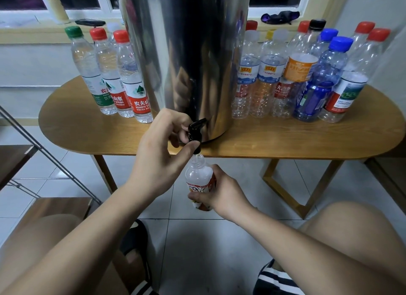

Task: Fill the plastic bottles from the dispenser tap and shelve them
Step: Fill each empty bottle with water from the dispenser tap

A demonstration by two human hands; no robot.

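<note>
- Pinches the black tap (195, 133) with the left hand (158, 158): thumb pressed up under the spout, fingers (178, 128) curled behind the lever.
- Wraps right fingers (196, 198) round the labelled belly of the plastic bottle (198, 176); right hand (222, 193) sits lower and nearer than the left.
- Holds that bottle upright and uncapped, mouth just under the spout, below the table's near edge (fill level unreadable).
- Beyond, on the wooden table (285, 140): steel dispenser (186, 52) in the middle, four capped bottles (123, 74) just left of it, a crowd of capped bottles (307, 74) to its right.
- At the left edge: a metal-framed shelf rack (44, 154).
</note>
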